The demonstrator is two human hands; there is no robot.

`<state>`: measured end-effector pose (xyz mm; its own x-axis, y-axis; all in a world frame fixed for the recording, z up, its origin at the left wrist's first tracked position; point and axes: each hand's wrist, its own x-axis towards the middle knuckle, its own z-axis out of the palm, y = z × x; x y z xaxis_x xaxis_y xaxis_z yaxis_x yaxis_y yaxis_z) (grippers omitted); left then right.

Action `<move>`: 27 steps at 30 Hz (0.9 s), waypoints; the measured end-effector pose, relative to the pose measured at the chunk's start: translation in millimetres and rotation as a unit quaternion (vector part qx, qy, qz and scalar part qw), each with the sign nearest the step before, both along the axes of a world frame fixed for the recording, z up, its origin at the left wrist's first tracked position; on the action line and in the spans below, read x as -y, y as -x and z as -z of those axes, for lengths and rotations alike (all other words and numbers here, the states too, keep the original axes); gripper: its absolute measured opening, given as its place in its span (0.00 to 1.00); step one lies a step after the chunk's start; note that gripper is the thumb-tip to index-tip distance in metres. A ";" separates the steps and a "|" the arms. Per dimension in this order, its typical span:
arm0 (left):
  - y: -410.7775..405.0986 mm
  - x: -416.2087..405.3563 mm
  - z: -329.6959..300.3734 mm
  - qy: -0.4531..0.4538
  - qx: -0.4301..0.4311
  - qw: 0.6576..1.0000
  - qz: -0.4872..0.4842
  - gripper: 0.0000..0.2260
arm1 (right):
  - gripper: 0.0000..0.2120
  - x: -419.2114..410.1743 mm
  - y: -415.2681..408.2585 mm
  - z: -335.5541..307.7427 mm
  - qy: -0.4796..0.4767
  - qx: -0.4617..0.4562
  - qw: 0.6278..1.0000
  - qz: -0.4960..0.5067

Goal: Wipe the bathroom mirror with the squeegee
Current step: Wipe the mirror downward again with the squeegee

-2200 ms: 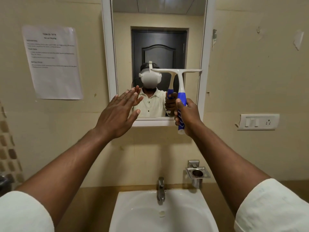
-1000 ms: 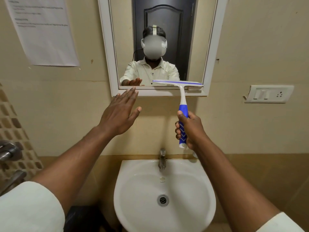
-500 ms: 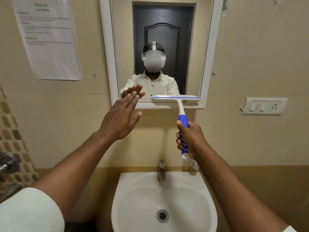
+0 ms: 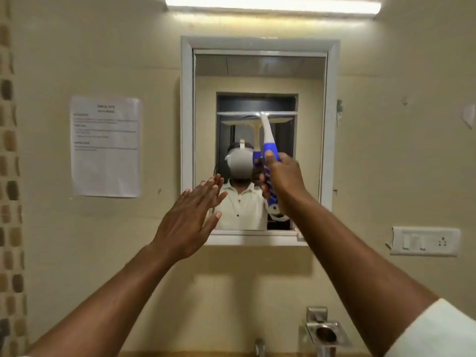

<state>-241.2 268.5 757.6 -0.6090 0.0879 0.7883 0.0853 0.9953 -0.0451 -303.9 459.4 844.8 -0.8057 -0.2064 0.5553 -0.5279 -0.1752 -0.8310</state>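
A white-framed mirror (image 4: 309, 81) hangs on the beige wall straight ahead. My right hand (image 4: 283, 179) grips the blue handle of a white squeegee (image 4: 266, 132). Its blade lies level across the glass at about mid-height, right of centre. My left hand (image 4: 189, 220) is raised flat with fingers spread, holding nothing, in front of the mirror's lower left corner. The glass reflects a person in a pale shirt, a dark door and the squeegee.
A tube light (image 4: 273, 6) glows above the mirror. A printed sheet (image 4: 105, 146) is taped to the wall at left. A switch plate (image 4: 425, 240) sits at right. A metal holder (image 4: 327, 333) and tap top (image 4: 258, 346) show at the bottom edge.
My right hand has lifted the squeegee from the mirror's bottom edge up to mid-height. My view has tilted upward, so the sink has dropped out of sight. The left hand stays open.
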 end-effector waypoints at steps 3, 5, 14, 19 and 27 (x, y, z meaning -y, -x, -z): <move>3.5 5.7 -10.3 0.009 -0.018 1.000 -0.007 0.27 | 0.13 13.4 7.0 -45.5 0.026 -0.017 0.999 -0.018; 5.3 10.1 -15.7 0.009 -0.029 1.000 -0.007 0.27 | 0.10 20.7 10.1 -67.9 0.047 -0.015 0.998 -0.046; 16.0 24.8 -24.1 0.014 -0.049 0.999 -0.004 0.27 | 0.15 38.7 37.2 -103.7 0.071 -0.050 0.996 0.007; 23.5 23.8 -25.0 0.017 -0.053 0.998 0.005 0.26 | 0.17 38.4 44.1 -113.7 0.069 -0.033 0.997 -0.019; 31.1 17.4 -26.6 0.034 -0.048 0.998 -0.001 0.26 | 0.17 33.6 41.7 -109.1 0.053 -0.007 0.997 -0.060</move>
